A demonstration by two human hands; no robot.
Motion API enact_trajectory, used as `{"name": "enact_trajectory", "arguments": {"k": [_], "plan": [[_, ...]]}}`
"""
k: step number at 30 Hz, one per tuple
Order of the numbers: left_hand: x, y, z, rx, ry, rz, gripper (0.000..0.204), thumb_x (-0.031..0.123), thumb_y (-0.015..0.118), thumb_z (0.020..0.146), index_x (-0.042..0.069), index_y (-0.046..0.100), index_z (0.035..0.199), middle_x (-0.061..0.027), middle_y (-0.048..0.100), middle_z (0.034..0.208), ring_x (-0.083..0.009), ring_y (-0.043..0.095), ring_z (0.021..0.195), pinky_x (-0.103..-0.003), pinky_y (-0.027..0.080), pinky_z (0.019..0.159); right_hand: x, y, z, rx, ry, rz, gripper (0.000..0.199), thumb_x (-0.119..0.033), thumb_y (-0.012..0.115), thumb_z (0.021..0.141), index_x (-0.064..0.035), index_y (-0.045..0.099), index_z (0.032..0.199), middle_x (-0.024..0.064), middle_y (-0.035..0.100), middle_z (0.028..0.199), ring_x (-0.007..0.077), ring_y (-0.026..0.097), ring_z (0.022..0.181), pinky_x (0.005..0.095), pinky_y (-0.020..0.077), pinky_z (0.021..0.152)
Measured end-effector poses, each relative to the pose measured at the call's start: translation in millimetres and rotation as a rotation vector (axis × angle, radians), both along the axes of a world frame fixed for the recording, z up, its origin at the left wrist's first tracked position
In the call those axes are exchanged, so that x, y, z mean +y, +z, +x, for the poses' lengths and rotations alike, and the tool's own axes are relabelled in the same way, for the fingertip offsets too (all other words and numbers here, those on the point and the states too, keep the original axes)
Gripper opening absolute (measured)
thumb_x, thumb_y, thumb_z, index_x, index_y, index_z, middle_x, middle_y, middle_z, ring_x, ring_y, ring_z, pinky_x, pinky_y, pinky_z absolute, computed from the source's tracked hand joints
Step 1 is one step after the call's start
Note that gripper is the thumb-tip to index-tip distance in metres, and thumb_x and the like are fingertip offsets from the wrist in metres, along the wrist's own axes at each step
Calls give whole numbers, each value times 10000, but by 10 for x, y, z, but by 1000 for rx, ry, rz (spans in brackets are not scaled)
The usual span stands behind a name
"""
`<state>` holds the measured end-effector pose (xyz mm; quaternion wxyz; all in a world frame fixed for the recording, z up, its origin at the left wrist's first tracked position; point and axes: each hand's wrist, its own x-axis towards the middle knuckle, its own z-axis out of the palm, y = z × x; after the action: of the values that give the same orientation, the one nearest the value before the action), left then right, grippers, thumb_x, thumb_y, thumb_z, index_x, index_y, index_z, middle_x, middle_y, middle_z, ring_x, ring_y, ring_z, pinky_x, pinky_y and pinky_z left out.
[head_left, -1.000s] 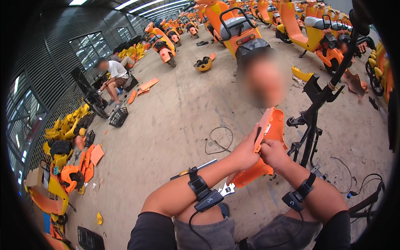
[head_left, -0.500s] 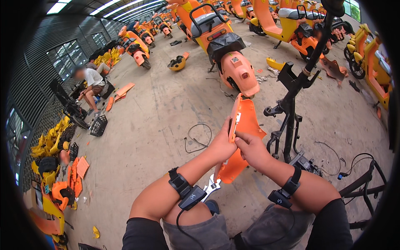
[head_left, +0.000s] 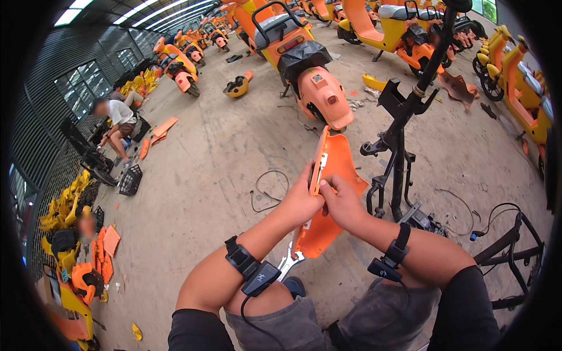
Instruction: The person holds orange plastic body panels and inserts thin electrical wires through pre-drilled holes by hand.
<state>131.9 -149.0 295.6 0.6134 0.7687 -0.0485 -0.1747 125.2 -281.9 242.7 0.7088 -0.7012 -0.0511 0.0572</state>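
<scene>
An orange plastic scooter body panel [head_left: 346, 161] stands on end between my hands, its curved inner face and pale clips along one edge showing. My left hand [head_left: 303, 196] is closed round the panel's left edge at mid height. Against the same edge presses the thumb of my right hand [head_left: 342, 203], its fingers bent in toward the panel; whether a small part sits under them is hidden. Below the panel's lower end is an adjustable wrench [head_left: 288, 262], partly covered by my left forearm and its strapped device; I cannot tell what it rests on.
A bare black scooter frame [head_left: 398, 137] stands close on the right, with another black tubular frame [head_left: 509, 251] beyond my right elbow. Ahead is an orange scooter [head_left: 322, 96]. A thin cable [head_left: 269, 190] lies on the floor. A person [head_left: 120, 126] sits at far left near loose panels.
The view has shifted slightly, so the surroundings sit further left. The panel has turned a little, showing more of its clipped edge, and my right thumb has moved up along it.
</scene>
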Motion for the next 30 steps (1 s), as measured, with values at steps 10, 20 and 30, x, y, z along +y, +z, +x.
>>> {"name": "enact_trajectory", "arguments": {"k": [10, 20, 30], "plan": [[51, -19, 20, 12, -16, -155, 925, -133, 463, 652, 125, 243, 1513, -66, 557, 993, -164, 565, 742, -282, 466, 636, 58, -84, 68, 39, 6, 147, 257, -254, 503, 998, 0, 538, 1007, 92, 618, 838, 140, 607, 601, 285, 491, 572], [48, -91, 46, 13, 78, -89, 853, -107, 498, 620, 72, 354, 1441, -27, 536, 968, -130, 516, 816, -244, 448, 664, -80, 86, -30, 232, 76, 293, 348, -171, 568, 935, 48, 520, 1201, 94, 634, 965, 109, 528, 567, 244, 435, 510], [-63, -66, 35, -64, -9, -48, 879, -94, 497, 632, 66, 297, 1472, -45, 536, 1000, -127, 524, 810, -250, 453, 640, -160, 182, -17, 340, 87, 253, 324, -350, 526, 962, -35, 556, 1034, 32, 544, 755, 89, 434, 531, 257, 362, 469]]}}
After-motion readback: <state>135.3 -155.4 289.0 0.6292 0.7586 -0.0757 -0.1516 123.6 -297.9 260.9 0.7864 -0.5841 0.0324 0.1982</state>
